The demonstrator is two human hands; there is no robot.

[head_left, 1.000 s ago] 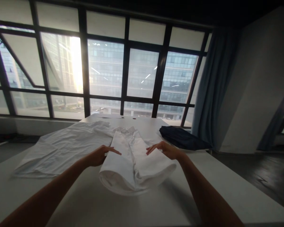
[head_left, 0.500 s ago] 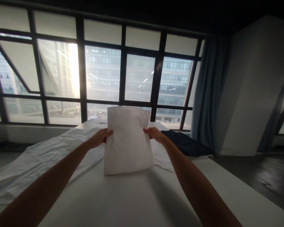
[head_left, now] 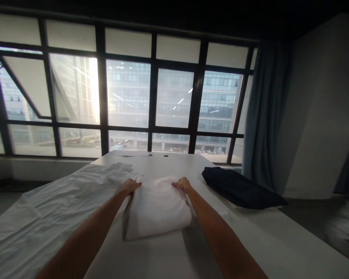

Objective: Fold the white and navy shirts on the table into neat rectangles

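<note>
A folded white shirt (head_left: 159, 209) is held low over the white table (head_left: 151, 255), its far edge higher than its near edge. My left hand (head_left: 131, 186) pinches its far left corner between thumb and fingers. At the far right corner, my right hand (head_left: 182, 184) grips it the same way. The cloth sags a little between the hands, and a shadow lies under its near edge. Whether it touches the table I cannot tell. To the left of my left hand, another white garment (head_left: 61, 197) is spread out, wrinkled.
A dark navy folded garment (head_left: 241, 188) lies on the right side of the table. Near the far edge are a flat white sheet (head_left: 130, 153) and two dark round spots. Behind the table stand large windows (head_left: 128, 93) and a blue curtain (head_left: 264, 124).
Both hands have lowered the folded shirt from nearly upright toward the table, tilting it flatter. The far tabletop behind it has come into view. The grip at both sides stays.
</note>
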